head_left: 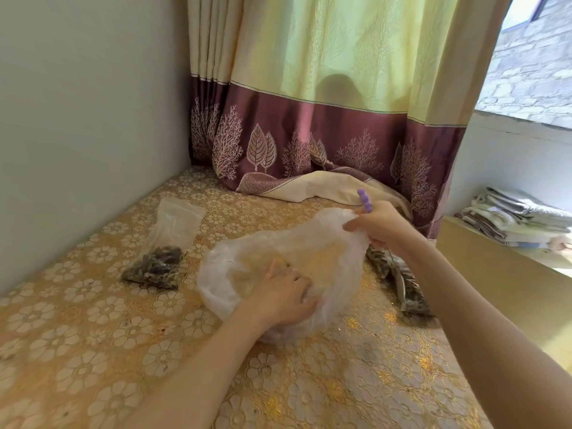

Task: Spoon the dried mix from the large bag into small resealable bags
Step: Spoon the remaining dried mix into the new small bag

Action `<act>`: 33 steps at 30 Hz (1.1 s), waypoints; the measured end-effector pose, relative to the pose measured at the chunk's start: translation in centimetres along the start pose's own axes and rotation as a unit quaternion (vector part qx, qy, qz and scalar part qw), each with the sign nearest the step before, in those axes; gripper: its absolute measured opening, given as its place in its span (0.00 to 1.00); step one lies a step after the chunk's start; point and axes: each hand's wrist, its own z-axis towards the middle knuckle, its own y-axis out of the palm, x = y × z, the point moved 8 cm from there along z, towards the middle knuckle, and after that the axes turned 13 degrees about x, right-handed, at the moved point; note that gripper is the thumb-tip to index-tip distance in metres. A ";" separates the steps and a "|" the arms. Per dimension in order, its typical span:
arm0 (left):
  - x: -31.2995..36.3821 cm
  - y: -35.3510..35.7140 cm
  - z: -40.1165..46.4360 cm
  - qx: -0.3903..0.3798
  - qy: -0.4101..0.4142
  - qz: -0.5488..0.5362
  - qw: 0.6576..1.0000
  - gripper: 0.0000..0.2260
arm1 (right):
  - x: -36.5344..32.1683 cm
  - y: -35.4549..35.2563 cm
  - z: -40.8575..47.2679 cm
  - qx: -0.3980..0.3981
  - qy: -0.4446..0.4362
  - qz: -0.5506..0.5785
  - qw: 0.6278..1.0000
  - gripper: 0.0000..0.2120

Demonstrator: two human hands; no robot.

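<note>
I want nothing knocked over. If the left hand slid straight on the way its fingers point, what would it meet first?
The left hand lies on the large bag, fingers pointing up and left. It would first cross more of that bag's plastic, then probably reach the small filled bag, though depth is unclear.

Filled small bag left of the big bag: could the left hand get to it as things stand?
Probably yes. The small bag lies in the open on the table, with nothing between it and the left hand. That hand is gripping the big bag, though, so it would have to let go first.
</note>
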 end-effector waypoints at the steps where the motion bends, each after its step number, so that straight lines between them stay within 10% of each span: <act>1: 0.3 0.1 0.0 -0.005 0.004 -0.009 1.000 0.27 | -0.8 0.0 -0.3 -0.003 -0.017 0.004 1.000 0.08; 16: 0.6 -0.1 -0.1 -0.016 -0.006 -0.054 0.998 0.22 | -2.2 -1.5 -1.6 0.127 -0.107 0.014 0.986 0.03; 25: -2.8 -9.2 -1.5 0.340 -0.016 0.021 0.940 0.08 | 3.0 -3.7 -2.6 0.141 -0.064 0.063 0.986 0.15; 33: -9.9 -8.6 -1.1 0.175 -0.222 0.063 0.957 0.36 | 3.5 -7.1 -3.5 0.148 0.030 0.201 0.968 0.13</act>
